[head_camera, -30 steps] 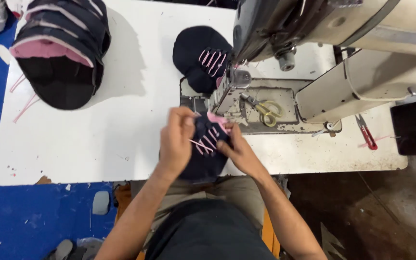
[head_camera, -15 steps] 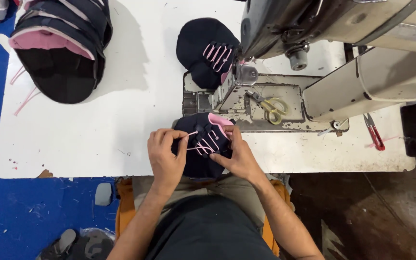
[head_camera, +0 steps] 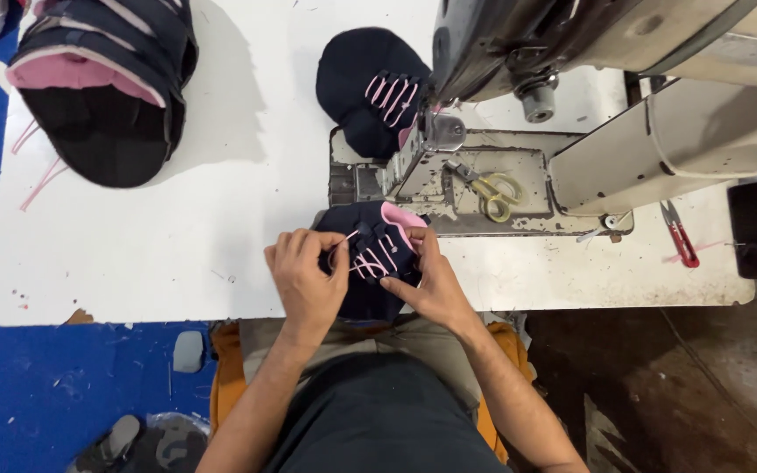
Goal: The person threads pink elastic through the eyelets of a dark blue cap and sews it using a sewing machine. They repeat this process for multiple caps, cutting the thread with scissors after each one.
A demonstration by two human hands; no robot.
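— 2 hands on 1 piece?

— Yes. The left hand [head_camera: 308,278] and right hand [head_camera: 427,285] both pinch a navy cap [head_camera: 371,258] with pink stitching at the near edge of the white counter [head_camera: 177,254], fingers closed on the fabric, just before the sewing machine [head_camera: 571,96].

— Nearby?

— A second cap [head_camera: 370,88] under the machine head, a stack of caps [head_camera: 102,79] far left, yellow scissors [head_camera: 492,193] on the machine bed.

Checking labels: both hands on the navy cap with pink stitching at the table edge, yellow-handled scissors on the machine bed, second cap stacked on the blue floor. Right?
One error. The hands do hold the navy cap, and the yellow-handled scissors lie on the machine bed. But the second cap lies on the white table behind the machine, not on the floor, as the head view shows.
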